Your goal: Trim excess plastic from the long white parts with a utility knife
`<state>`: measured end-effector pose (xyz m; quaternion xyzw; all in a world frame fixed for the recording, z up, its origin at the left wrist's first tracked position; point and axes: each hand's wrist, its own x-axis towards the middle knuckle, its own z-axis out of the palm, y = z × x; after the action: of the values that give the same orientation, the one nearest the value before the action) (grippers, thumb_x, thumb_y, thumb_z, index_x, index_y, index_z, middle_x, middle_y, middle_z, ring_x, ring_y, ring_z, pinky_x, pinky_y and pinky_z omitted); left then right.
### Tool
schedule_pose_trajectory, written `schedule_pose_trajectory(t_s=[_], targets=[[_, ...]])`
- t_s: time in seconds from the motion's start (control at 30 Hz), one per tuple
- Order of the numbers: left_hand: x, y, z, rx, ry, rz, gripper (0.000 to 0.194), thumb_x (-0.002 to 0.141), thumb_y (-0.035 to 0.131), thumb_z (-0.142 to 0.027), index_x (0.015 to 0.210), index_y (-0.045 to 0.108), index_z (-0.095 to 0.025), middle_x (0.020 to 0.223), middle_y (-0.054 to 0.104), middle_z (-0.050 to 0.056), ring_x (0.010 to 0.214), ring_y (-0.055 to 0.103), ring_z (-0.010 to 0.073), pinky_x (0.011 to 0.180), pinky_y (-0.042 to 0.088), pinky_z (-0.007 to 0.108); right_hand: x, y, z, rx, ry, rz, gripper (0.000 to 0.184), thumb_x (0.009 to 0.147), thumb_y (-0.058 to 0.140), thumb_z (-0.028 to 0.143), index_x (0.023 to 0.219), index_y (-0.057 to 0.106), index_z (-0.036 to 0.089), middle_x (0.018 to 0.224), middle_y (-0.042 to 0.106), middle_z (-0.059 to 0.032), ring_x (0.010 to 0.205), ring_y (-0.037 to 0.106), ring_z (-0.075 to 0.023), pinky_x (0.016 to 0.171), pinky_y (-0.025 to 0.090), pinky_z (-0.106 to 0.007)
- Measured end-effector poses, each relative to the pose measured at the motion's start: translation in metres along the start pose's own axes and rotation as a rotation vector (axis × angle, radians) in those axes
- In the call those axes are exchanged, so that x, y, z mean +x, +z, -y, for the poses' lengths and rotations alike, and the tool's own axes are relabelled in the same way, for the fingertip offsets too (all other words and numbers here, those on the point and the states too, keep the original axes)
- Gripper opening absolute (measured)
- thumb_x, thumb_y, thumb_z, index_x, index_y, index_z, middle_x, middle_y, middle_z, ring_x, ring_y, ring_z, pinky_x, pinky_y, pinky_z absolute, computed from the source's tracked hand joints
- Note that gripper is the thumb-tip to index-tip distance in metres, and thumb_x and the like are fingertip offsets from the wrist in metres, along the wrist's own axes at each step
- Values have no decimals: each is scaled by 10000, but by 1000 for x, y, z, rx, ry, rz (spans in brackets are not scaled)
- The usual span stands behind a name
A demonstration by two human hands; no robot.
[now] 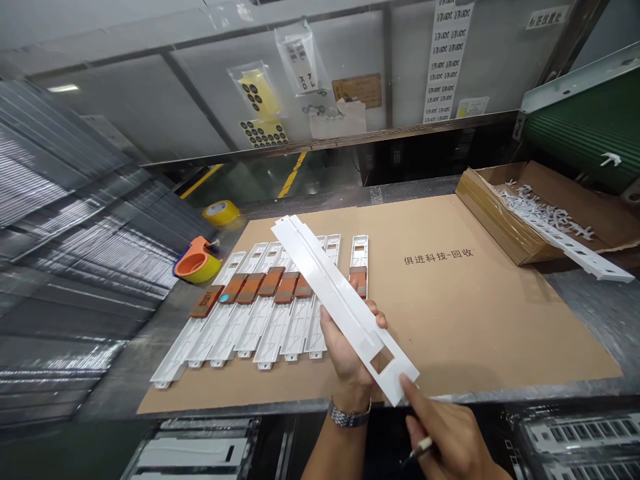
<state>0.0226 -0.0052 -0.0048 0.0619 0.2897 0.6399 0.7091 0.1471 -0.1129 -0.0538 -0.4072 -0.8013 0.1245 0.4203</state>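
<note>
My left hand (pixel 350 347) holds a long white plastic strip (pixel 330 287) from below, tilted from upper left to lower right, above the cardboard sheet (pixel 450 300). My right hand (pixel 445 433) grips a thin tool with a pale handle (pixel 423 448), and its forefinger touches the strip's near end beside a rectangular cut-out (pixel 383 361). A row of several similar white strips (pixel 260 313) lies side by side on the cardboard to the left, each with a brown label (pixel 273 281) across it. One more labelled strip (pixel 359 263) lies a little apart on the right.
A tape dispenser with an orange roll (pixel 196 261) and a yellow tape roll (pixel 221 212) sit at the left. An open cardboard box (pixel 525 213) with white plastic scraps stands at the right. Stacked grey trays (pixel 75 233) fill the left side. More white parts (pixel 580 433) lie below the bench.
</note>
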Motion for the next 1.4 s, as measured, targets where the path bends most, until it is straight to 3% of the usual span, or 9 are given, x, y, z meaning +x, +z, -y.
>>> schedule_pose_trajectory(t_s=[0.1,0.3,0.47,0.57,0.73,0.97,1.13,1.27,1.4], targets=[[-1,2,-1,-8,-16,3,493,845,354,-559,1104,606,-224,620,614,37,482,564,167,462,455,272,-1,-1,-2,-75,57,42,619,883,367,72,1475,185,79,628,597,-10,468,532,-145,419,406,-262],[0,0,-2,-22,-11,22,500,829,387,-576,1117,606,-229,620,616,45,503,568,173,476,463,276,-9,14,1,-205,-125,15,550,919,280,107,1464,224,53,499,528,22,369,479,-136,363,347,-271],[2,0,-1,-12,15,8,511,831,383,-571,1144,592,-225,627,612,39,493,556,168,464,452,271,-6,7,6,-136,-184,-21,551,921,346,80,1463,242,93,464,511,53,338,451,-108,348,314,-250],[1,1,-2,0,17,-20,521,835,367,-568,1159,580,-221,617,609,41,487,553,172,458,449,273,-5,0,4,-85,-124,-70,548,898,390,53,1438,298,67,501,531,37,377,471,-111,369,336,-249],[-1,2,-3,11,11,-26,513,834,364,-568,1141,590,-226,605,607,41,482,552,169,464,443,265,-9,-1,-1,-116,-19,-33,592,859,433,32,1432,286,14,582,572,-10,461,515,-135,435,415,-263],[3,0,-6,28,58,-34,499,825,386,-554,1062,636,-192,600,605,46,481,555,166,483,444,260,-9,5,9,-149,-183,-46,512,906,388,72,1417,364,95,459,486,68,331,441,-82,340,321,-220],[1,3,-8,18,46,-29,481,817,401,-556,1056,638,-211,605,608,42,482,557,171,468,442,264,-13,8,9,-102,-87,-129,601,856,378,6,1445,293,87,474,509,58,342,447,-98,351,335,-235],[-3,7,-7,40,50,-64,483,833,369,-547,1044,638,-206,595,599,42,469,549,163,472,440,256,-12,4,2,-115,13,-55,629,842,408,23,1453,265,68,553,566,10,427,503,-119,416,415,-243],[-3,7,-7,46,50,-64,495,833,354,-548,1068,628,-210,599,599,41,472,549,166,473,443,261,-16,7,-1,-137,4,-17,623,850,375,55,1460,250,66,567,580,-6,437,520,-136,421,432,-254]])
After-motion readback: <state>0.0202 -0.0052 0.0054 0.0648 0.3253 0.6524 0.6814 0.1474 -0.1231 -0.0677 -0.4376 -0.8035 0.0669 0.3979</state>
